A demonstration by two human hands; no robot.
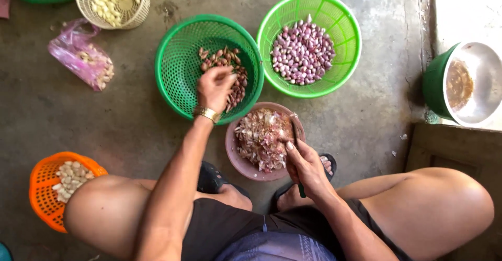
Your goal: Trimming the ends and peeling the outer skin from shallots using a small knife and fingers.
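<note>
On the concrete floor [366, 114], the dark green basket [178, 62] holds unpeeled shallots [230, 65]; beside it, a light green basket [348, 47] holds peeled ones. The pink bowl [232, 156] nearer the feet catches skins. The left hand [214, 86] pinches a shallot in the dark basket; better to take one cleanly. The right hand [306, 167] grips a small knife [296, 135], blade best kept pointing away over the bowl.

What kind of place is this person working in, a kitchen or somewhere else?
Probably an informal food-prep spot on the floor of a home or small kitchen, not a counter. The person squats on a bare concrete floor, ringed by plastic baskets such as the light green basket of peeled shallots, with a pink bowl of skins.
</note>
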